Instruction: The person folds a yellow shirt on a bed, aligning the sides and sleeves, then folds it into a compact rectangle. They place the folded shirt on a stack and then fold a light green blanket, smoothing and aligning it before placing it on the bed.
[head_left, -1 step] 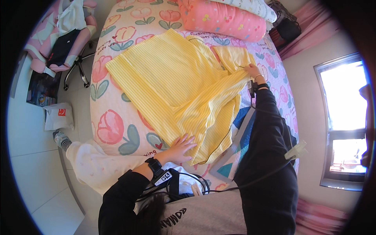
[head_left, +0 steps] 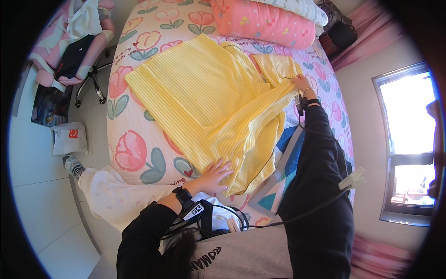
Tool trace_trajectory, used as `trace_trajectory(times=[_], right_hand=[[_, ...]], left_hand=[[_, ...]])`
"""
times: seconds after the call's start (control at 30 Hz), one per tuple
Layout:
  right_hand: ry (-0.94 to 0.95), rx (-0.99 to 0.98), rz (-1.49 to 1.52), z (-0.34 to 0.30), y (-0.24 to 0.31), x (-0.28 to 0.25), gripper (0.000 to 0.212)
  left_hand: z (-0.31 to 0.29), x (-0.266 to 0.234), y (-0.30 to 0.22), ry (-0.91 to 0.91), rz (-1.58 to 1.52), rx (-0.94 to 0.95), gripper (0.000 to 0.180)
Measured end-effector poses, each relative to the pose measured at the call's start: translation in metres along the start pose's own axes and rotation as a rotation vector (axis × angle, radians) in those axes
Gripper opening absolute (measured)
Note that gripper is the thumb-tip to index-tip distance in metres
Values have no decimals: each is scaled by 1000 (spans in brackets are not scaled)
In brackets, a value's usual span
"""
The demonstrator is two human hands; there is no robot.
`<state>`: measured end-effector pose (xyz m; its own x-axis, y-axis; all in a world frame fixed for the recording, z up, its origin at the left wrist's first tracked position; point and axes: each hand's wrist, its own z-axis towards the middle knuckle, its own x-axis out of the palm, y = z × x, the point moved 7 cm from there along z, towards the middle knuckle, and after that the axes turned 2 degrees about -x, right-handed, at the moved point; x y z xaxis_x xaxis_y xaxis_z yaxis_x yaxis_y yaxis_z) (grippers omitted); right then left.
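Observation:
A yellow striped shirt (head_left: 186, 79) with thin dark piping lies spread on the bed, wrinkled and partly folded over on its right side. My left hand (head_left: 213, 177) rests flat on its near lower edge, fingers apart. At the right, my right hand (head_left: 302, 83) pinches a sleeve (head_left: 265, 104) of the shirt near the piped cuff; the fingertips are partly hidden by the cloth. That sleeve runs slantwise from my right hand back toward the near part of the shirt. Both wrists wear dark bands with small devices.
Under the shirt is a bed (head_left: 127, 151) with a tulip-print sheet. A pink rolled quilt (head_left: 265, 23) lies at the far side. Beside my right forearm is a blue and grey patterned cloth (head_left: 278, 179). Black cables (head_left: 269, 226) cross my lap. A pink chair (head_left: 95, 51) stands at the far left.
My right hand has shifted very slightly to the right with the sleeve in it. My left hand stays where it was on the shirt.

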<state>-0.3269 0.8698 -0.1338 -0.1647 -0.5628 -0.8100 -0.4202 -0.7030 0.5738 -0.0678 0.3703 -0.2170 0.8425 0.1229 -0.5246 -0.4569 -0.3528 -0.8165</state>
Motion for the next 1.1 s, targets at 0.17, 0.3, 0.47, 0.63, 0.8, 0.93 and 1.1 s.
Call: trace_trajectory(times=[0.17,0.3,0.47,0.63,0.8,0.93,1.1], right_hand=[[129,-4,-446,-12,5,-20,55],[456,48,-693,-20,-3,-3,68],[386,-77,-703,-23,7,-5,57],[-136,-236,-73,-19,58,-50,31],[-118,-468,-191,-17,98,-52,23],[-270,-492,-470,-19,109,-50,25],[-352,-93,-703,-30,62,-20,50]], left_hand=[[-2,-4,-7,-13,54,-30,68],[-4,-21,-27,-227,159,-52,62],[6,-37,-52,-325,102,63,53],[16,-20,-60,-207,323,104,40],[23,-13,-50,-267,228,148,20],[29,-10,-42,-263,23,223,10],[29,-4,-47,-192,-31,303,13]])
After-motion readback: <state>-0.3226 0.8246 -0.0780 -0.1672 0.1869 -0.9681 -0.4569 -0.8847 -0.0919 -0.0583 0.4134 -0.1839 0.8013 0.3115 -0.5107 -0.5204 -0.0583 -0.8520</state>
